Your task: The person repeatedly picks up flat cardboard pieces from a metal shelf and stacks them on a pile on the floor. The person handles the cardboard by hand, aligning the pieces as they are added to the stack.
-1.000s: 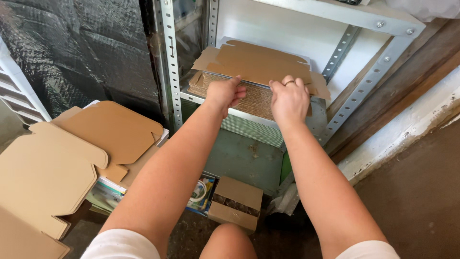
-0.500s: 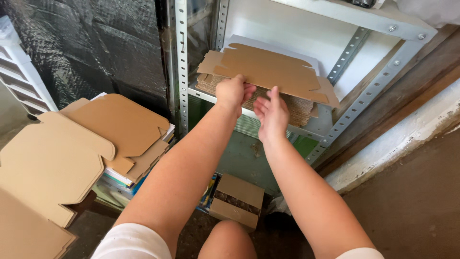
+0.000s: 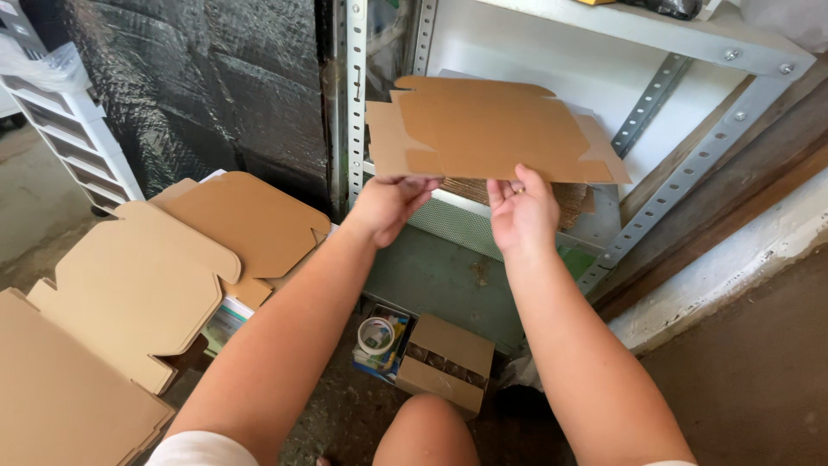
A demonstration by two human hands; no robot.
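Both hands grasp one flat brown die-cut cardboard box blank [image 3: 492,129] by its near edge.

Left hand [image 3: 388,205] and right hand [image 3: 520,210] pinch it, raised before the grey metal shelf [image 3: 690,39]; similar blanks [image 3: 138,285] lie left; a small open brown carton [image 3: 444,362] sits below.

Bare forearms, white short sleeves at both shoulders, a ring on the right hand [image 3: 523,211].
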